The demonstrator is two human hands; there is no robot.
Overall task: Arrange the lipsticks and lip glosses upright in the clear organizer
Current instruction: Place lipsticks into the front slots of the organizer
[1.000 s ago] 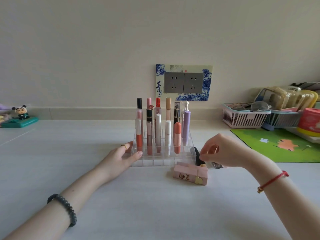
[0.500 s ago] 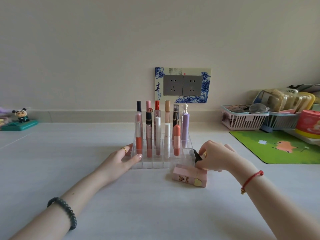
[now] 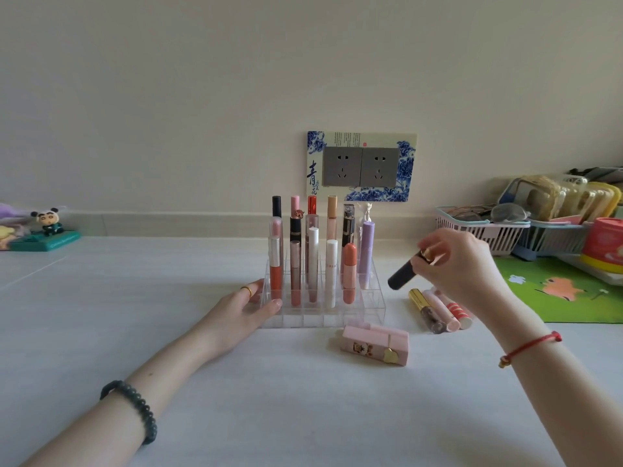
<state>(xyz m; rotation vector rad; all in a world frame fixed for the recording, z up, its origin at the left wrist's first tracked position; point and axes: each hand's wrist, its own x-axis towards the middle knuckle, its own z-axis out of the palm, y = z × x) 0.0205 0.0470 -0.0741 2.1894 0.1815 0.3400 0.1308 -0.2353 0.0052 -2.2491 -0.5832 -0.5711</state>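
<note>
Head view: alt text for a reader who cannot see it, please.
A right hand holds a dark tube tilted in the air just right of a clear organizer of upright lip products, while the left hand rests against its front left corner. Three loose tubes and a pink case lie on the table nearby.

Left hand rests against the left side of the clear organizer, tubes standing upright inside. Right hand pinches a dark lipstick tilted above the surface. Three glosses lie just right of the organizer, a pink lipstick case in front.
</note>
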